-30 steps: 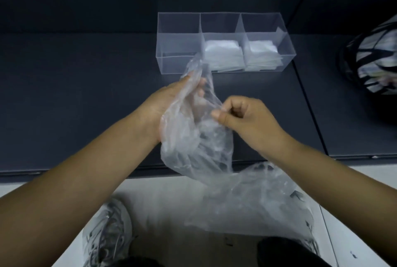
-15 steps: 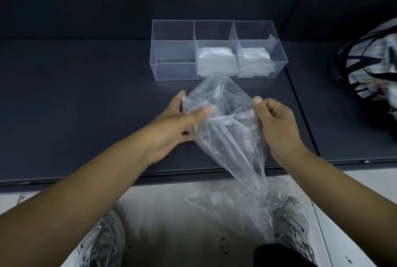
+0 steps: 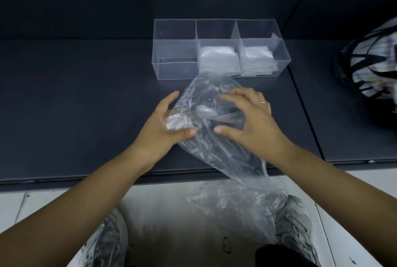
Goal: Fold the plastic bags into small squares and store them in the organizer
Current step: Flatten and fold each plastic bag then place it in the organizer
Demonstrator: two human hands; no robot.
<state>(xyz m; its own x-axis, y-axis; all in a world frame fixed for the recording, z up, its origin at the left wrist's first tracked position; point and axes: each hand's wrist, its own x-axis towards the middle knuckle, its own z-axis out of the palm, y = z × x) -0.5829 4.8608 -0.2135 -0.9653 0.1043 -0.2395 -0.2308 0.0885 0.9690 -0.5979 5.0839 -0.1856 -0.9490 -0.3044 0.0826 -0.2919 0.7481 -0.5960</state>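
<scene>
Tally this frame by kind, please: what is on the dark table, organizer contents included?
Clear organizer: 1
Stacks of folded bags, middle and right compartments: 2
Loose plastic bag: 1
Black-striped object, right edge: 1
Total: 5

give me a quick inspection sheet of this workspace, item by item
surface: dark table, a seam on its right side.
job's things: clear plastic bag unfolded, partly on the table, its tail hanging over the front edge; clear organizer with three compartments, folded bags in the middle and right ones, the left one looks empty.
clutter: striped object at the right, partly out of frame.
hands: left hand grips a bunched part of the bag; right hand rests spread on it.
cables: nothing seen.
surroundings: pale floor, grey shoes below the table edge.
</scene>
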